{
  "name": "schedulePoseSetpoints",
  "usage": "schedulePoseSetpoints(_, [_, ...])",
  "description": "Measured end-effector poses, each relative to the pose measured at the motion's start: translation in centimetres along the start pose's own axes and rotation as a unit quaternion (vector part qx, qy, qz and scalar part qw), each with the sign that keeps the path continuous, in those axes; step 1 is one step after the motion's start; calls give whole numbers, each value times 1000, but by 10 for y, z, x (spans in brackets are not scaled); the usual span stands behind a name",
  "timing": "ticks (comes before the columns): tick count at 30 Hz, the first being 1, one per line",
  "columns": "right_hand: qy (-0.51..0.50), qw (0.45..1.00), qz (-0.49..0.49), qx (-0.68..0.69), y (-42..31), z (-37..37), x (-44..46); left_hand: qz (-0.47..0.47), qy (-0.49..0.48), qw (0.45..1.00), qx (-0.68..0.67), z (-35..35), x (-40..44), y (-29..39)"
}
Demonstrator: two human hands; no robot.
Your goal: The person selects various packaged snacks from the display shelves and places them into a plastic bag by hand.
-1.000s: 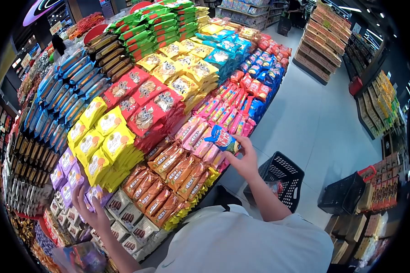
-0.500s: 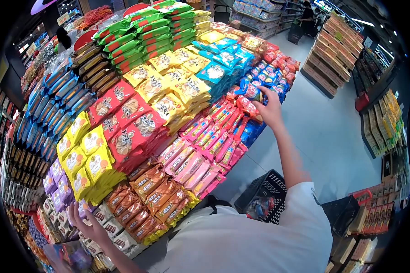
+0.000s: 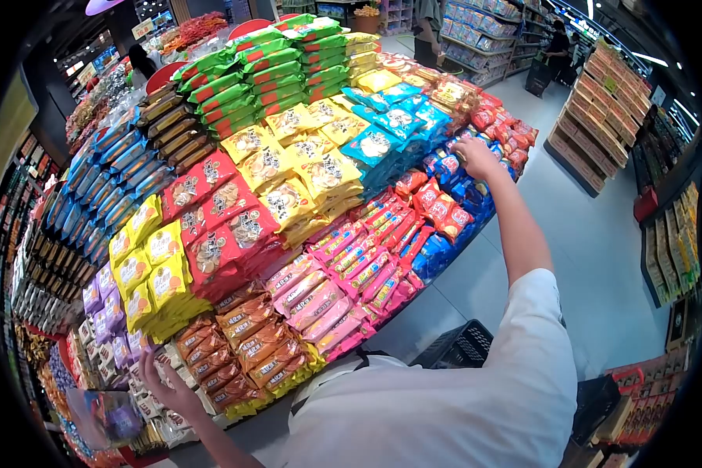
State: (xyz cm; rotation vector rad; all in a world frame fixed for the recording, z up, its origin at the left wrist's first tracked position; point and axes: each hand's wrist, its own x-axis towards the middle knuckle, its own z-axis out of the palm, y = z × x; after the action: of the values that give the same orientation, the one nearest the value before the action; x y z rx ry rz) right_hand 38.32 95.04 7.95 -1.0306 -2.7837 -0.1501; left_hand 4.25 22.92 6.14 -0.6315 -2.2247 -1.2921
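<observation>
My right hand (image 3: 476, 158) reaches out over the far right part of the display, at the pile of small blue packets (image 3: 466, 186). Its fingers are bent down onto the packets, and whatever lies between them is too small to tell. Nearer to me are red packets (image 3: 442, 209) and rows of pink packets (image 3: 312, 300). At the lower left, my left hand (image 3: 169, 388) hovers with fingers spread and holds nothing. Below it are white packets (image 3: 144, 399), with purple packets (image 3: 111, 313) farther left.
Yellow (image 3: 324, 173), green (image 3: 265, 74) and teal packets (image 3: 373, 144) are piled across the display. A black basket (image 3: 462, 343) stands on the floor at its right side. Beyond the aisle is a tiered shelf (image 3: 600, 117). Other people (image 3: 556, 51) stand at the back.
My right hand has moved forward from over the pink packets to the blue ones. The blue packet it held earlier is no longer clearly visible. My left hand stays spread at the lower left.
</observation>
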Motion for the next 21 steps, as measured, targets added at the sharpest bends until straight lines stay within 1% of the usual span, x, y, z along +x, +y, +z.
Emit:
schedulePoseSetpoints(1, [21, 999, -29, -3, 13, 14, 6, 1, 2, 1000, 3, 4, -8, 6])
schedulePoseSetpoints(2, [21, 999, -31, -1, 9, 13, 5, 33, -12, 999, 35, 9, -18, 14])
schedulePoseSetpoints(3, [23, 1000, -10, 5, 4, 12, 5, 65, -27, 995, 66, 13, -27, 22])
schedulePoseSetpoints(4, [25, 1000, 12, 11, 0, 11, 4, 63, -37, 996, 46, 19, -33, 32])
schedulePoseSetpoints(5, [24, 1000, 11, 13, -1, 14, 4, 63, -38, 996, 48, 24, -38, 38])
schedulePoseSetpoints(7, [67, 997, 14, 43, -4, 15, 1, 52, -66, 996, 3, 34, -48, 47])
schedulePoseSetpoints(9, [81, 996, 18, 42, -1, 7, -8, 60, -71, 995, -23, 44, -52, 57])
schedulePoseSetpoints(11, [160, 977, 86, 114, 1, -2, -23, 60, -95, 994, -18, 52, -52, 62])
schedulePoseSetpoints(12, [163, 971, 103, 137, 12, -3, -31, 53, -102, 993, -38, 57, -52, 64])
schedulePoseSetpoints(13, [184, 968, 110, 129, 19, -3, -42, 55, -107, 992, -40, 60, -52, 69])
schedulePoseSetpoints(15, [185, 962, 127, 156, 30, -1, -68, 80, -119, 987, -66, 71, -51, 81])
schedulePoseSetpoints(17, [188, 961, 148, 142, 20, -4, -92, 80, -124, 986, -82, 83, -54, 88])
schedulePoseSetpoints(18, [209, 962, 142, 103, 24, 11, -99, 77, -134, 984, -92, 89, -57, 92])
schedulePoseSetpoints(19, [175, 966, 161, 105, 13, 7, -107, 73, -145, 982, -101, 93, -59, 95])
schedulePoseSetpoints(20, [165, 968, 165, 90, 3, 9, -111, 95, -169, 976, -102, 96, -59, 98])
schedulePoseSetpoints(21, [156, 970, 170, 76, -5, 11, -115, 96, -171, 975, -103, 101, -60, 101])
